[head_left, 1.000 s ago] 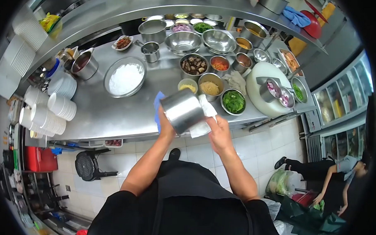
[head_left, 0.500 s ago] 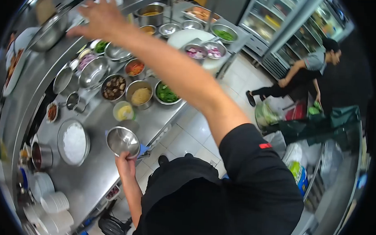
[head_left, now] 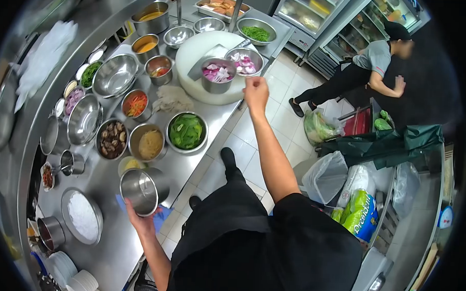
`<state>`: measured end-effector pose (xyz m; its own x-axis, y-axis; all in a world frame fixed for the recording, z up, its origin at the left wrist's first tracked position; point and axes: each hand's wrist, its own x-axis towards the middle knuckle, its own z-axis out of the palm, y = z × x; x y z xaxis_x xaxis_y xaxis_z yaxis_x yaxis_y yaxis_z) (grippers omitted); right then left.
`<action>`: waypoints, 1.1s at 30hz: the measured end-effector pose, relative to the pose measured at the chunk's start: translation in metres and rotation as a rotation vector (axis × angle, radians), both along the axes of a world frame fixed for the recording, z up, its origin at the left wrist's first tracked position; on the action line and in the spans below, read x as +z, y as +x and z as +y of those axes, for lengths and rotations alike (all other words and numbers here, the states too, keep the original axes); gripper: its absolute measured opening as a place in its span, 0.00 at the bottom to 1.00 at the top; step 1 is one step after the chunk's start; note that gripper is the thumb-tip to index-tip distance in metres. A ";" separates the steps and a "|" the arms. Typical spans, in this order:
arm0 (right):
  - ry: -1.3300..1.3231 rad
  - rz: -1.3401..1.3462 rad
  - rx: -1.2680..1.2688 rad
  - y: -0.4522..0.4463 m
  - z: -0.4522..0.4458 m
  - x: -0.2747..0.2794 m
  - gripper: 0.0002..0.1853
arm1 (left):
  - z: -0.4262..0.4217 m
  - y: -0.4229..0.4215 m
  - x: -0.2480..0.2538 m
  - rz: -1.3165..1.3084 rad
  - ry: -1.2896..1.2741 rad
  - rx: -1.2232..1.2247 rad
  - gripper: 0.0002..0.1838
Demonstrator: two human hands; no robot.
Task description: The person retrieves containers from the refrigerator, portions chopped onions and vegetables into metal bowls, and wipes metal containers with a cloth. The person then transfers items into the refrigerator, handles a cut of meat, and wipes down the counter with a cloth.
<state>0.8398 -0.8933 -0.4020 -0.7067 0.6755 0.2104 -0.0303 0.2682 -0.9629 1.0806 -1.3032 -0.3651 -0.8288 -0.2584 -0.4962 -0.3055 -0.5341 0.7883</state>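
Steel counter (head_left: 114,244) held onion (head_left: 218,73) already chopped — the left hand (head_left: 140,222) clasped its fingers around a visibly empty pot (head_left: 139,192); the right hand (head_left: 256,95) curled its fingers together, contents hidden.

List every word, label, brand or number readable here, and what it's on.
"...resi...", seemingly: large white lettering on the green-and-blue package; the rest isn't clear enough to spell.
Marks on the fridge panel: too small to read.
Nothing else is legible.
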 end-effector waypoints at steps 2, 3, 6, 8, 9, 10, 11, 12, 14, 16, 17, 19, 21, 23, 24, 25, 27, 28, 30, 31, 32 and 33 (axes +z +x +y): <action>0.330 -0.089 -0.160 -0.020 0.044 -0.011 0.18 | 0.018 -0.027 0.000 0.033 -0.087 0.012 0.35; 0.323 -0.093 -0.146 -0.031 0.062 -0.020 0.18 | 0.031 -0.040 0.000 0.027 -0.096 0.023 0.35; 0.078 -0.234 -0.041 -0.063 0.106 -0.043 0.24 | 0.076 -0.082 0.004 0.005 -0.079 0.073 0.36; 0.031 -0.286 0.031 -0.066 0.119 -0.033 0.24 | 0.108 -0.108 0.017 0.017 -0.139 0.196 0.35; 0.049 -0.278 0.041 -0.071 0.125 -0.034 0.24 | 0.118 -0.123 0.026 0.048 -0.134 0.183 0.35; 0.032 -0.293 0.043 -0.071 0.125 -0.022 0.24 | 0.126 -0.137 0.031 0.067 -0.094 0.160 0.34; 0.021 -0.313 0.043 -0.067 0.126 -0.011 0.24 | 0.128 -0.150 0.032 0.095 -0.075 0.164 0.33; 0.052 -0.263 0.063 -0.066 0.130 -0.012 0.22 | 0.134 -0.161 0.038 0.065 -0.130 0.228 0.34; 0.068 -0.237 0.140 -0.056 0.125 0.006 0.21 | 0.132 -0.174 0.042 0.105 -0.203 0.262 0.35; 0.040 -0.167 0.234 -0.044 0.123 0.011 0.17 | 0.131 -0.179 0.049 0.087 -0.258 0.298 0.35; 0.033 -0.171 0.243 -0.039 0.121 0.009 0.17 | 0.131 -0.183 0.053 0.070 -0.300 0.329 0.36; -0.049 -0.168 0.364 -0.026 0.117 0.007 0.17 | 0.128 -0.188 0.052 0.051 -0.336 0.353 0.37; -0.050 -0.181 0.434 -0.013 0.107 0.011 0.17 | 0.122 -0.188 0.047 0.010 -0.310 0.356 0.38; -0.042 -0.188 0.518 -0.003 0.097 0.019 0.17 | 0.121 -0.188 0.045 0.010 -0.289 0.347 0.38; -0.017 -0.243 0.586 0.002 0.090 0.023 0.17 | 0.119 -0.186 0.044 0.014 -0.280 0.338 0.39; 0.004 -0.301 0.659 0.005 0.083 0.026 0.16 | 0.115 -0.184 0.040 0.006 -0.277 0.354 0.39; -0.004 -0.348 0.745 0.010 0.068 0.026 0.16 | 0.109 -0.181 0.034 0.000 -0.313 0.450 0.38; -0.001 -0.371 0.812 0.011 0.060 0.026 0.16 | 0.108 -0.178 0.035 0.010 -0.306 0.452 0.38; 0.115 -0.385 0.950 0.012 0.042 0.019 0.15 | 0.094 -0.172 0.030 0.020 -0.264 0.473 0.37; 0.118 -0.384 0.962 0.014 0.031 0.008 0.15 | 0.092 -0.170 0.031 0.023 -0.267 0.488 0.37; 0.115 -0.410 1.060 0.016 0.018 -0.006 0.15 | 0.088 -0.167 0.031 0.023 -0.262 0.496 0.37; 0.115 -0.436 1.155 0.017 0.005 -0.020 0.15 | 0.086 -0.164 0.031 0.025 -0.281 0.474 0.37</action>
